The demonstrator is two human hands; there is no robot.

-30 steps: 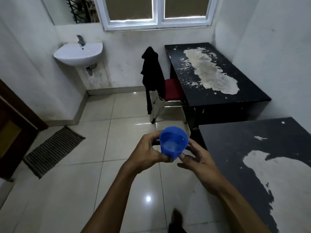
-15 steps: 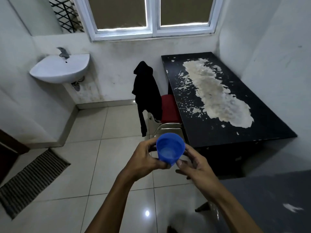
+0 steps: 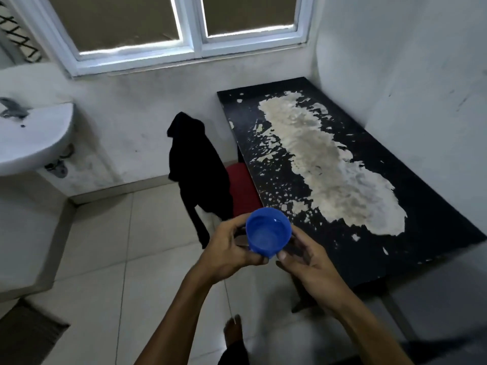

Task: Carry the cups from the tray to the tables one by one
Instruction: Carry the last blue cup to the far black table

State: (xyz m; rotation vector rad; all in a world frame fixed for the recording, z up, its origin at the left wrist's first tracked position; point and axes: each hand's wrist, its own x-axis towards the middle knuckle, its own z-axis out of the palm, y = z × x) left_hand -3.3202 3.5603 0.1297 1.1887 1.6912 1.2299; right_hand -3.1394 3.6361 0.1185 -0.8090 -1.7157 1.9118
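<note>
Both hands, left (image 3: pixel 232 248) and right (image 3: pixel 305 262), clasp the blue cup (image 3: pixel 268 233) in their fingers in mid-air near the bare black counter (image 3: pixel 369 259), so setting it down remains.

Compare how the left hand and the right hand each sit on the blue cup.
The left hand wraps the blue cup from its left side, thumb reaching under the base; the right hand only touches the right side with its fingertips. The left hand's back faces the camera, while the right hand's fingers look looser and more spread. Both are bare and together hold the cup upright beside the black table.
</note>
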